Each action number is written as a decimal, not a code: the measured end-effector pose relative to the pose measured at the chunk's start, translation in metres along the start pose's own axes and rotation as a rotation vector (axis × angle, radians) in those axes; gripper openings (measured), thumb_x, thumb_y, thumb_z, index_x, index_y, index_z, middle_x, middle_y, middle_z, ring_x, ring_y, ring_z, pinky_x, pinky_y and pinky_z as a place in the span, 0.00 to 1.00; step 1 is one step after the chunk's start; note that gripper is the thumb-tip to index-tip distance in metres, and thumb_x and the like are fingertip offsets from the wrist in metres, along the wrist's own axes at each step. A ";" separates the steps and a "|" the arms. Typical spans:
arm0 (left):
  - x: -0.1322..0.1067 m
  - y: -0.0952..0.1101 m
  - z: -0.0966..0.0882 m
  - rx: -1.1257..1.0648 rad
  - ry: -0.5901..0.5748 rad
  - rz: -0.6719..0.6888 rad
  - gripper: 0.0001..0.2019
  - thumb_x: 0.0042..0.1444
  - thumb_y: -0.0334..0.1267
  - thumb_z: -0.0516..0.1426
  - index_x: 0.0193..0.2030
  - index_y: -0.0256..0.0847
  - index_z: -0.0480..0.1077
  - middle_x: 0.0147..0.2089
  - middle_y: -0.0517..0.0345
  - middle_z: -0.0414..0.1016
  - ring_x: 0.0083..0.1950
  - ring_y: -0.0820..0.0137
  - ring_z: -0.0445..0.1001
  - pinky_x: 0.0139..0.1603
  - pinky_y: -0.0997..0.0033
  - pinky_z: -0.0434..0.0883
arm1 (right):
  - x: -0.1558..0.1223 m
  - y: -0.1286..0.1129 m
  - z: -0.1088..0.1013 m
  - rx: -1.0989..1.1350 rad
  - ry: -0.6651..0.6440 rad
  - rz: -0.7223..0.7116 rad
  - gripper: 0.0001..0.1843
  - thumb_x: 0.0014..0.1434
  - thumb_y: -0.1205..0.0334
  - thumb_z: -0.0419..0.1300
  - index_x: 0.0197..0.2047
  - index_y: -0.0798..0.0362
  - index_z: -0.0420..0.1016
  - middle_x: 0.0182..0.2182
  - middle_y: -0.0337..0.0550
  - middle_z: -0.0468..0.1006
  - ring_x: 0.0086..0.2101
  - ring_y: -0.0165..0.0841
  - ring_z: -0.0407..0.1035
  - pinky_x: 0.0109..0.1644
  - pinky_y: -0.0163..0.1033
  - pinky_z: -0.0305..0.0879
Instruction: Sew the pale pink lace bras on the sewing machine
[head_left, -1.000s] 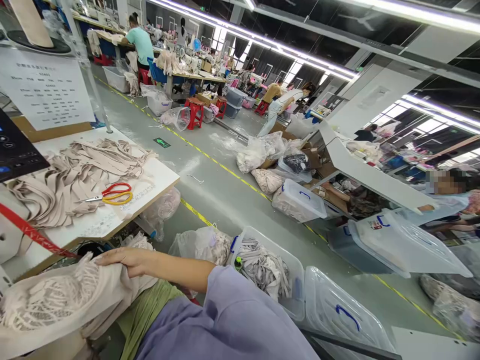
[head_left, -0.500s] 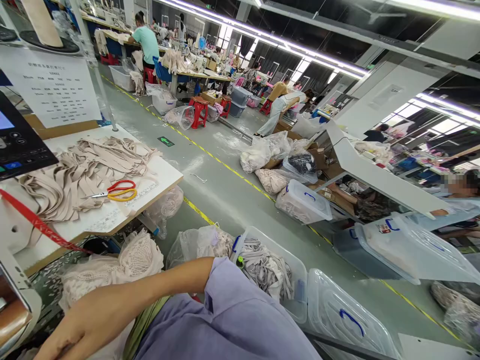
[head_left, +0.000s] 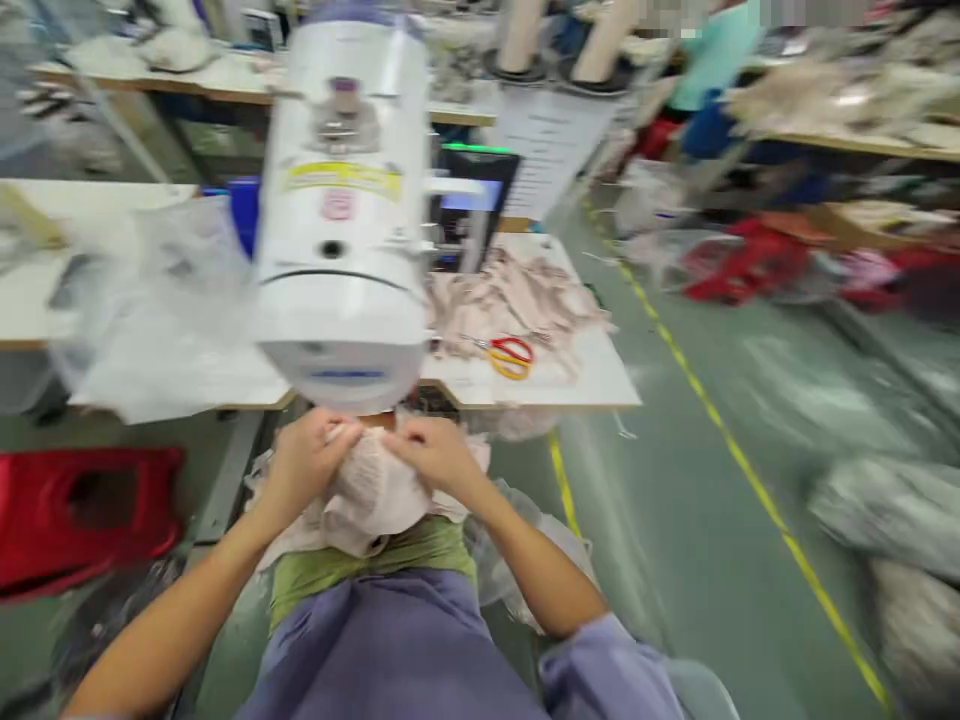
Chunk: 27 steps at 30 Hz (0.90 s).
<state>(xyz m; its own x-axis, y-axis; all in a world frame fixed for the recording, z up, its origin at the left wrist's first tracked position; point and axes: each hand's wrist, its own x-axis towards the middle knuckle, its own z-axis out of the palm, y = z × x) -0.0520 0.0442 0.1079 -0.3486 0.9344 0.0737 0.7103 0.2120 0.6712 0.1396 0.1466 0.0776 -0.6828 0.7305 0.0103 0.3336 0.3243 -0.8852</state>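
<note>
Below the head of a white sewing machine (head_left: 341, 300), both hands grip a pale beige lace garment, perhaps a bra (head_left: 375, 490). My left hand (head_left: 307, 460) pinches its upper left edge between thumb and fingers. On the other side my right hand (head_left: 439, 455) does the same at the upper right edge. The cloth hangs from the fingers over my lap, on a green cloth (head_left: 337, 570). The machine's needle area is hidden under its head. Blur softens the fine detail of the lace.
Red-and-yellow scissors (head_left: 511, 358) lie beside a heap of beige fabric strips (head_left: 525, 295) on the table's right part. White plastic sheeting (head_left: 180, 300) covers the left part. A dark control screen (head_left: 480, 205) stands behind the machine. A red stool (head_left: 82, 510) is at the left.
The view has swung left from the aisle to the sewing machine. Both hands now show on the lace garment; earlier only one arm was visible, its hand low at the left.
</note>
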 end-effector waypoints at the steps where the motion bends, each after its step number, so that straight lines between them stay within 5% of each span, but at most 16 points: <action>1: 0.003 -0.005 0.002 -0.004 -0.012 -0.044 0.17 0.58 0.52 0.57 0.34 0.38 0.75 0.30 0.55 0.77 0.33 0.64 0.74 0.34 0.70 0.64 | 0.004 0.003 0.002 0.042 -0.008 0.010 0.27 0.61 0.44 0.60 0.20 0.55 0.64 0.19 0.36 0.62 0.24 0.28 0.56 0.30 0.36 0.46; 10: 0.022 -0.010 0.013 -0.249 0.002 0.040 0.09 0.57 0.37 0.54 0.40 0.38 0.73 0.39 0.56 0.79 0.42 0.64 0.75 0.50 0.67 0.69 | 0.015 0.007 0.000 0.145 0.005 0.131 0.32 0.55 0.39 0.64 0.19 0.53 0.54 0.19 0.36 0.54 0.24 0.27 0.50 0.29 0.35 0.47; 15: 0.030 -0.017 0.015 -0.245 0.028 0.070 0.06 0.53 0.35 0.53 0.36 0.39 0.70 0.34 0.56 0.77 0.42 0.61 0.75 0.53 0.63 0.69 | 0.022 0.020 0.001 0.182 -0.011 0.097 0.23 0.55 0.42 0.65 0.24 0.53 0.70 0.22 0.40 0.67 0.29 0.34 0.62 0.34 0.36 0.58; 19: 0.030 -0.016 0.014 -0.207 0.024 0.084 0.05 0.52 0.34 0.52 0.35 0.39 0.68 0.32 0.57 0.75 0.40 0.62 0.74 0.50 0.63 0.69 | 0.022 0.022 0.001 0.240 -0.022 0.084 0.18 0.57 0.45 0.66 0.32 0.53 0.78 0.28 0.42 0.75 0.34 0.37 0.69 0.40 0.38 0.63; 24: 0.027 -0.013 0.009 -0.193 -0.012 0.093 0.04 0.55 0.34 0.53 0.35 0.39 0.67 0.32 0.58 0.74 0.42 0.62 0.75 0.46 0.66 0.68 | 0.019 0.022 0.002 0.154 0.020 0.097 0.26 0.56 0.43 0.65 0.21 0.53 0.64 0.20 0.39 0.63 0.26 0.32 0.61 0.32 0.36 0.58; 27: 0.022 -0.016 0.004 -0.168 -0.048 0.009 0.06 0.60 0.38 0.54 0.37 0.40 0.69 0.29 0.58 0.73 0.31 0.66 0.71 0.33 0.68 0.64 | 0.013 0.022 0.001 0.124 -0.009 0.130 0.29 0.58 0.40 0.62 0.20 0.52 0.58 0.19 0.38 0.58 0.24 0.30 0.56 0.28 0.35 0.51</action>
<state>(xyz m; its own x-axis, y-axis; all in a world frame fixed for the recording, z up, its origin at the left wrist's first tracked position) -0.0683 0.0626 0.0957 -0.3102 0.9495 0.0475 0.5998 0.1568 0.7846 0.1374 0.1627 0.0579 -0.6456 0.7555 -0.1115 0.3371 0.1509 -0.9293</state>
